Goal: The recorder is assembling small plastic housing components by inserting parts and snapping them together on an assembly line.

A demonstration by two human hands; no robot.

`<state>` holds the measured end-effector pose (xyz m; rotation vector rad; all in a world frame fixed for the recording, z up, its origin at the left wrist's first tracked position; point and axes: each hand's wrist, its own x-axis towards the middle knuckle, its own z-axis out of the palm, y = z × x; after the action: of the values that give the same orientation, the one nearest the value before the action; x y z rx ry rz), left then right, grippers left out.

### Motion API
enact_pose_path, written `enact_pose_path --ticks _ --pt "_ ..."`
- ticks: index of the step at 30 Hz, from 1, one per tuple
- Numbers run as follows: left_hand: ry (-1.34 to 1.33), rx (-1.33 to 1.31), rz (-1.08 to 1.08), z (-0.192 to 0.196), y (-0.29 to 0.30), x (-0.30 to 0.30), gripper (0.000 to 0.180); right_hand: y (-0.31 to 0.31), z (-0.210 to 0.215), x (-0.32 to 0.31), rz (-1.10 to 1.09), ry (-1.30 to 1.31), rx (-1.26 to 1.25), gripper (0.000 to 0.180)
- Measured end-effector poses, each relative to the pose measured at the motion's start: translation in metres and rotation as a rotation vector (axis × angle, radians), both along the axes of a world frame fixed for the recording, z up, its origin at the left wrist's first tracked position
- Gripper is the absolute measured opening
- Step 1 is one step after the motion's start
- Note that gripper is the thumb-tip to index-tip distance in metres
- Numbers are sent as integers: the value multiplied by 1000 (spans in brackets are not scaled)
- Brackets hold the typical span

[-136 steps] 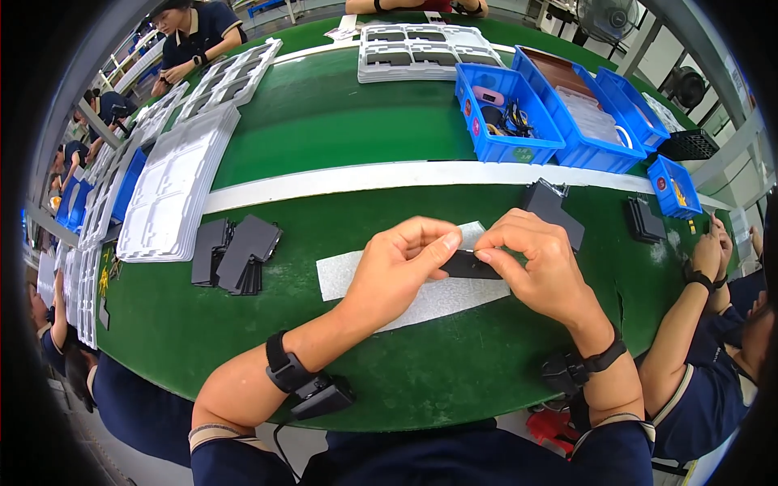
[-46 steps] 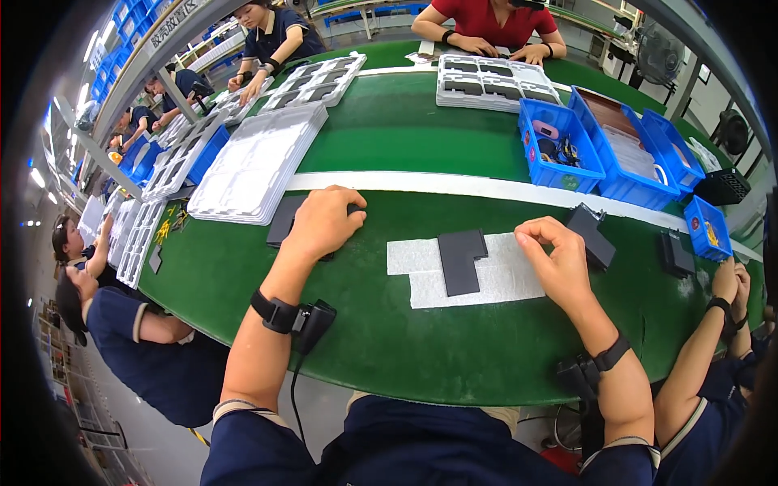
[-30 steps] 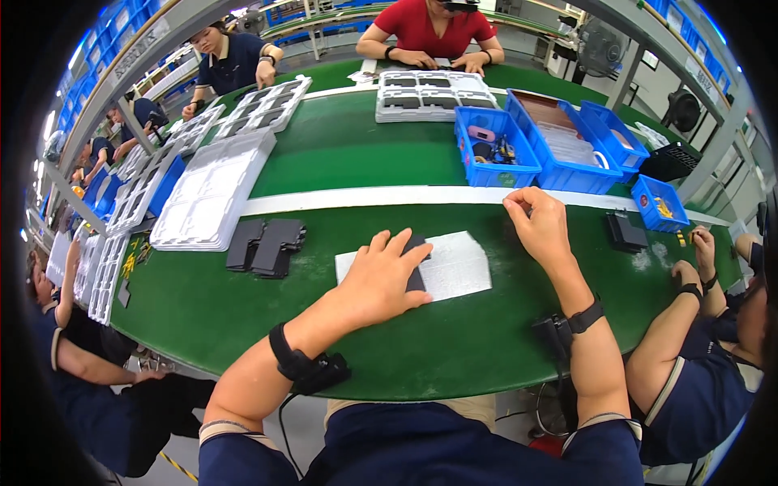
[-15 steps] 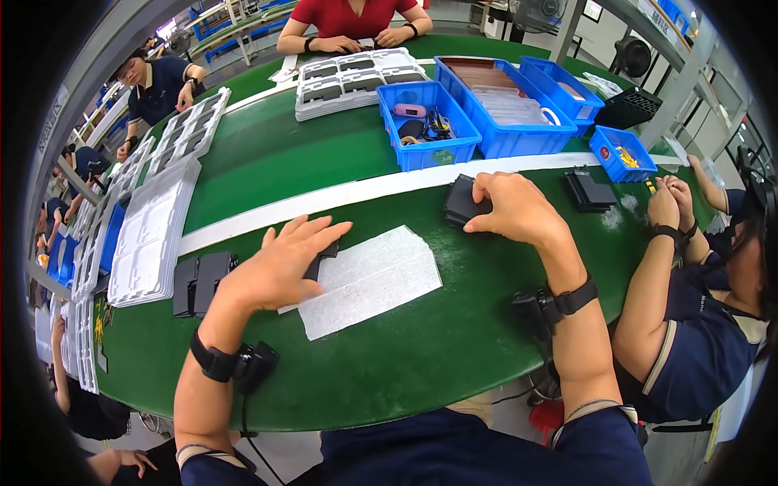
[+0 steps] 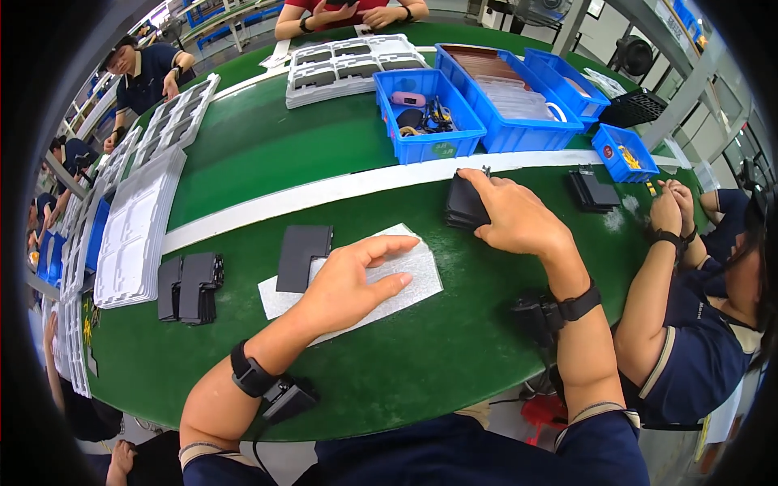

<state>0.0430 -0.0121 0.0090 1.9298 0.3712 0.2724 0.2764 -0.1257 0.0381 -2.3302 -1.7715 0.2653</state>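
Note:
My left hand rests flat with fingers apart on a white foam sheet on the green table. A flat black panel lies partly on the sheet's left end, just left of that hand. My right hand reaches to a small stack of black panels near the white stripe, its fingers curled over the top one. Both wrists wear black bands.
Two stacks of black panels lie at the left beside white moulded trays. Blue bins stand beyond the white stripe. A seated person's arm works at my right; more people sit around the table.
My left hand has come back from the stacks at the left onto the foam sheet, leaving a black panel there. My right hand has reached out to the stack on the right.

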Motion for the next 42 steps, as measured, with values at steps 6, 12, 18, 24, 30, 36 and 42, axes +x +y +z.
enact_pose_path --ticks 6,12,18,24,30,36,42 --pt "0 -35 19 1 1 -5 40 2 2 -17 24 -15 1 72" --pt "-1 -10 46 -3 -2 -12 38 2 -2 -27 17 -48 15 75" --pt "-23 -34 51 -5 -1 -13 37 -5 14 -32 -22 -66 135 60" --pt "-55 -75 60 -10 -2 -11 33 -5 8 -29 -10 -49 212 40" --pt "-176 -281 185 -24 1 -9 45 0 6 -56 136 -170 361 32" --pt "-148 -542 365 -14 3 -8 39 7 -10 -84 443 -51 453 31" --pt "-176 -502 321 -13 0 -8 22 12 -15 -69 56 452 513 18"
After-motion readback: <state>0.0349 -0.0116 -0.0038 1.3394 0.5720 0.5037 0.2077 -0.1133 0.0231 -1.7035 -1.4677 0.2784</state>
